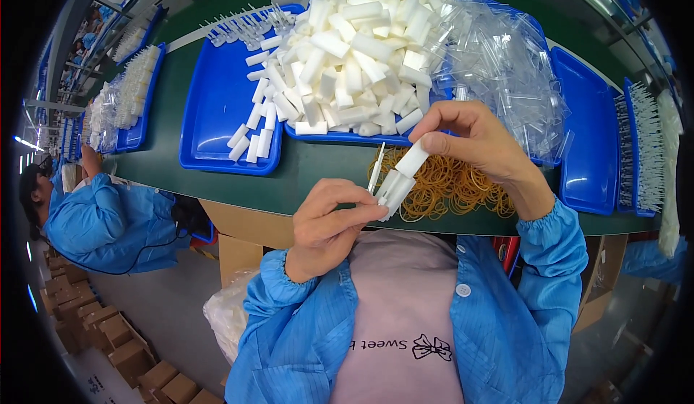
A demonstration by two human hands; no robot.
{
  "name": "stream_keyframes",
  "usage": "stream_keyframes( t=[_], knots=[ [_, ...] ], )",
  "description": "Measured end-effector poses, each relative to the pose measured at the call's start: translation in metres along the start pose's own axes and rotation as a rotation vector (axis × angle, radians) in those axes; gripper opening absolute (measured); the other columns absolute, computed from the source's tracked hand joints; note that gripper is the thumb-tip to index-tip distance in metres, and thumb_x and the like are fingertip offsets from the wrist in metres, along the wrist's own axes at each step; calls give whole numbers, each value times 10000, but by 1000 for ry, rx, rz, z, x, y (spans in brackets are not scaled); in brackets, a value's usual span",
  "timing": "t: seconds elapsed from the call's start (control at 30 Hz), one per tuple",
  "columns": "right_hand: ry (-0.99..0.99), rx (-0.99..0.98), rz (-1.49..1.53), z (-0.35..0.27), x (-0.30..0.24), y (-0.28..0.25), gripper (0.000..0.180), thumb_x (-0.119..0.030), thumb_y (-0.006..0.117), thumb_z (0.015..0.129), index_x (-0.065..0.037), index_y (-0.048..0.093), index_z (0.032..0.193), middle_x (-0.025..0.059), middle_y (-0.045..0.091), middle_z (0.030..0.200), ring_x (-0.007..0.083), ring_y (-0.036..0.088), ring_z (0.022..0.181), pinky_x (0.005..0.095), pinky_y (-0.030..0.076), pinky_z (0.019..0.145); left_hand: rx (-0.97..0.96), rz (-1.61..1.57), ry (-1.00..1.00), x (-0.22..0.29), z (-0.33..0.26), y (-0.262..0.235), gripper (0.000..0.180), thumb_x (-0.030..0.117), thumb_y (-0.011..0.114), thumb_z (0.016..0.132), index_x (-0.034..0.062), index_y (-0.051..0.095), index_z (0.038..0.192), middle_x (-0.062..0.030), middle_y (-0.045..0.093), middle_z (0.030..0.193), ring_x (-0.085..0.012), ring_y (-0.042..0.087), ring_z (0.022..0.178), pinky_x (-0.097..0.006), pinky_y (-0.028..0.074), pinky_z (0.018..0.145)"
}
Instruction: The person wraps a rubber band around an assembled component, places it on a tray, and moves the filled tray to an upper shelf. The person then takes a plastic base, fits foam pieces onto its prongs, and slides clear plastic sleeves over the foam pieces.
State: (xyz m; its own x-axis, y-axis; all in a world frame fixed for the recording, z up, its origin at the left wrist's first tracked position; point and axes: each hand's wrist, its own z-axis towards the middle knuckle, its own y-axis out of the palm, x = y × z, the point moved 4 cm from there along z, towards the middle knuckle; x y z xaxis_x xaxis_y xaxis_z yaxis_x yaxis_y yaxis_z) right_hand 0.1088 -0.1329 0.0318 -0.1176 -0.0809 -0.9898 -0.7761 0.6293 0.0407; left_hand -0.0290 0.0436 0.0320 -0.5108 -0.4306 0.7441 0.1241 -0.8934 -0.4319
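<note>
In front of my chest, my left hand (327,222) pinches a white plastic piece (395,191) with a thin upright rod (376,167) beside it. My right hand (483,141) grips a white foam block (413,159) between thumb and fingers. The block's lower end meets the top of the plastic piece; whether it sits inside cannot be made out. Below and behind my right hand lies a heap of tan rubber bands (455,190). Just beyond, many similar foam blocks (354,57) are piled high on a blue tray.
Clear plastic sleeves (506,78) heap up at the right of the foam. To the left, a blue tray (213,107) holds foam blocks and rodded parts (246,28). Another blue tray (587,136) stands at right. A co-worker in blue (108,219) sits at left, above cardboard boxes (134,360).
</note>
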Motion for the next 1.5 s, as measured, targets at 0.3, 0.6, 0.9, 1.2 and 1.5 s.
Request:
stream_keyframes(
  t=[0.3, 0.6, 0.9, 1.2, 1.5],
  knots=[
    [-7, 4, 30, -8, 1, 28, 109, -115, 674, 830, -18, 674, 879, 46, 628, 899, 111, 576, 852, 256, 445, 791, 151, -55, -6, -3, -8, 2, 406, -85, 677, 736, 17, 627, 1126, -162, 504, 1173, -219, 591, 854, -319, 501, 759],
    [-13, -4, -139, -19, -1, 49, 114, -112, 656, 834, -34, 676, 914, 50, 638, 902, 136, 577, 881, 281, 463, 762, 105, -167, -318, -12, -31, 8, 285, 47, 722, 773, -11, 644, 1042, -124, 652, 963, -208, 632, 880, -294, 496, 798],
    [-567, 276, -980, 30, 9, 46, 221, -110, 651, 765, -109, 615, 983, 51, 573, 846, 254, 553, 835, 386, 413, 711, 245, -314, -523, -27, -44, 0, 164, -26, 644, 832, -16, 662, 995, -82, 572, 993, -126, 580, 879, -233, 491, 777],
    [-543, 314, -1158, 34, 23, 46, 154, -92, 645, 760, -101, 548, 880, 61, 583, 809, 265, 570, 813, 380, 405, 716, 272, -206, -441, -24, -49, -4, 153, -15, 674, 804, -1, 686, 957, -81, 602, 923, -144, 572, 833, -245, 462, 718],
    [-65, 191, 9, 19, 14, 8, 175, -136, 585, 863, -17, 621, 986, -13, 578, 835, 65, 477, 733, 216, 398, 680, 221, 12, -253, -1, -33, -3, 207, -72, 696, 742, 20, 703, 927, -85, 628, 879, -167, 590, 746, -246, 471, 648]
  ],
)
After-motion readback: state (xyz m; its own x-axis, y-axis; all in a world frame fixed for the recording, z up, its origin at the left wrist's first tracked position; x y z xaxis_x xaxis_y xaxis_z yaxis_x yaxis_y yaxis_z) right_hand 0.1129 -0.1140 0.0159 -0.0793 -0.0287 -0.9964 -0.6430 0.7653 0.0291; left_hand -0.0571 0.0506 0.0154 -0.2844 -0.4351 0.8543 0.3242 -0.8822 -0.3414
